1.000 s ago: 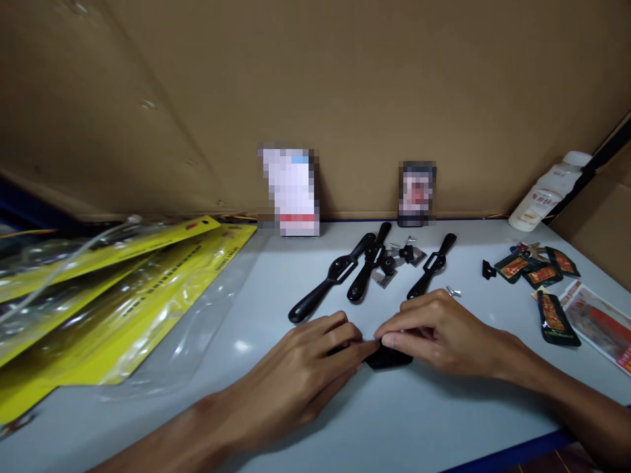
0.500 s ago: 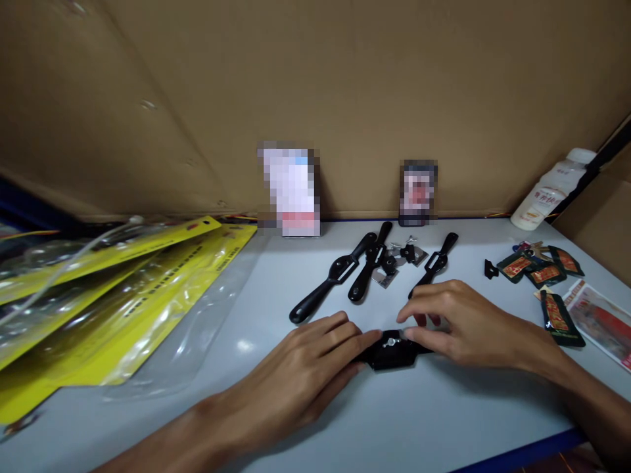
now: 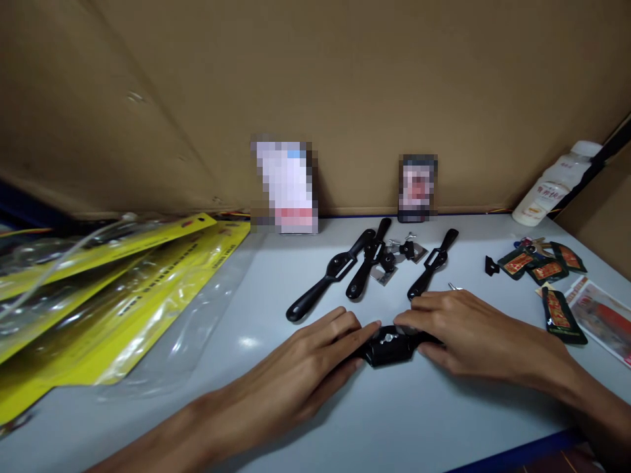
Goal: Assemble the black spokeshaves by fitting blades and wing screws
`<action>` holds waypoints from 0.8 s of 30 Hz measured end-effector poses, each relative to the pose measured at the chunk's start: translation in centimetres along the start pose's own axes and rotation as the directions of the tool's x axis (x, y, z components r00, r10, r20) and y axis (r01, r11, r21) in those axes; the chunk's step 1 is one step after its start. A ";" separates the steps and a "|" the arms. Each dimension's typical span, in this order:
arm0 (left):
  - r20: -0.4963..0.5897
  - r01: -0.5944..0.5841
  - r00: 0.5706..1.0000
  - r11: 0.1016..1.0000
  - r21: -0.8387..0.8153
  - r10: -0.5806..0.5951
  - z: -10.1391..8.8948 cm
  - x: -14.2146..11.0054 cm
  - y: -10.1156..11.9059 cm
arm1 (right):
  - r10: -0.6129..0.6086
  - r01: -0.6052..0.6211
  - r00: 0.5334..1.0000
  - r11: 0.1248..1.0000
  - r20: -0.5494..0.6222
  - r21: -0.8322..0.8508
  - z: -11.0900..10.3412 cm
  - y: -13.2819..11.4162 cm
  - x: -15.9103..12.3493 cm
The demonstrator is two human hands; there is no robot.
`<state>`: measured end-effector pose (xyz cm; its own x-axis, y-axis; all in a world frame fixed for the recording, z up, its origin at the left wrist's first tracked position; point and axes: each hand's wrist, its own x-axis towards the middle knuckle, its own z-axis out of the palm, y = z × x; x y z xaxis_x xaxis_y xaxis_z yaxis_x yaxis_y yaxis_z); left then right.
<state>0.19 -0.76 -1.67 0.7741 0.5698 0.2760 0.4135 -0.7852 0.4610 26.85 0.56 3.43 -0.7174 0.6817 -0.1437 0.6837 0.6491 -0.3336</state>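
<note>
A black spokeshave (image 3: 390, 350) lies crosswise at the front of the table, a shiny metal screw part showing at its middle. My left hand (image 3: 320, 355) is closed round its left handle, index fingertip at the body's upper edge. On the other side my right hand (image 3: 463, 328) grips the right handle, fingers over the top and thumb in front; the handles are mostly hidden. Beyond my hands lie more black spokeshave bodies: one on the left (image 3: 328, 276), one in the middle (image 3: 367, 266) and one on the right (image 3: 434, 264). Metal blades (image 3: 383, 274) with black caps and small screws (image 3: 410, 236) lie among them.
Yellow-carded clear packages (image 3: 148, 315) cover the left side. Two blurred screens, one larger (image 3: 290, 187) and one smaller (image 3: 417, 188), lean against the cardboard wall (image 3: 345, 79). At right are a white bottle (image 3: 555, 184), keys (image 3: 537, 246), small dark packets (image 3: 562, 315) and a black cap (image 3: 491, 266).
My right hand has lowered its raised fingers and closed on the spokeshave's right handle. My left hand keeps its hold. The whole view has shifted slightly.
</note>
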 end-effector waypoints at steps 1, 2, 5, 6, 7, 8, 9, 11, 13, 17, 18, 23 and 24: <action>-0.002 0.003 1.000 1.000 -0.006 -0.003 0.0 0.0 0.0 | -0.001 0.001 1.000 1.000 -0.003 -0.005 0.0 0.0 0.0; -0.003 0.007 1.000 1.000 -0.011 -0.007 0.0 0.1 0.0 | 0.001 -0.001 1.000 1.000 -0.003 -0.009 0.0 0.0 0.0; 0.004 0.007 1.000 1.000 -0.015 -0.007 0.0 0.2 0.1 | 0.002 -0.002 1.000 1.000 0.005 -0.002 0.0 -0.1 0.1; 0.006 0.006 1.000 1.000 -0.014 -0.006 0.0 0.2 0.1 | 0.001 -0.001 1.000 1.000 0.006 -0.002 0.0 -0.1 0.1; 0.007 0.004 1.000 1.000 -0.013 -0.004 0.0 0.2 0.1 | 0.002 -0.002 1.000 1.000 0.007 -0.004 0.0 -0.1 0.1; 0.008 0.003 1.000 1.000 -0.012 -0.003 0.0 0.2 0.1 | 0.003 -0.003 1.000 1.000 0.008 -0.007 0.0 -0.1 0.1; 0.005 0.003 1.000 1.000 -0.013 -0.003 0.1 0.1 0.0 | 0.007 -0.007 1.000 1.000 0.011 -0.011 0.0 -0.1 0.1; -0.001 0.000 1.000 1.000 -0.016 0.000 0.1 0.0 0.0 | 0.015 -0.014 1.000 1.000 0.017 -0.013 0.0 -0.1 0.1; 0.003 -0.002 1.000 1.000 -0.018 0.002 0.2 0.0 -0.1 | 0.011 -0.011 1.000 1.000 0.013 -0.007 0.0 -0.1 0.1; -0.003 0.008 1.000 0.999 -0.033 -0.008 0.2 0.1 -0.2 | -0.003 0.003 1.000 1.000 -0.006 0.008 0.1 0.0 0.1; -0.004 0.016 1.000 0.999 -0.040 -0.016 0.1 0.1 -0.2 | -0.002 0.002 1.000 1.000 -0.006 0.008 0.1 0.0 0.1; 0.009 0.042 0.999 0.997 -0.057 -0.041 0.0 0.2 0.0 | 0.007 -0.007 1.000 1.000 0.002 0.014 0.1 0.0 0.1; 0.009 0.037 0.999 0.998 -0.052 -0.036 0.0 0.2 0.0 | 0.008 -0.008 1.000 1.000 0.000 0.023 0.1 0.0 0.1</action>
<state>0.32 -0.63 -1.60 0.7628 0.5956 0.2517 0.4159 -0.7500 0.5143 26.74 0.60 3.33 -0.7122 0.6866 -0.1460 0.6857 0.6360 -0.3540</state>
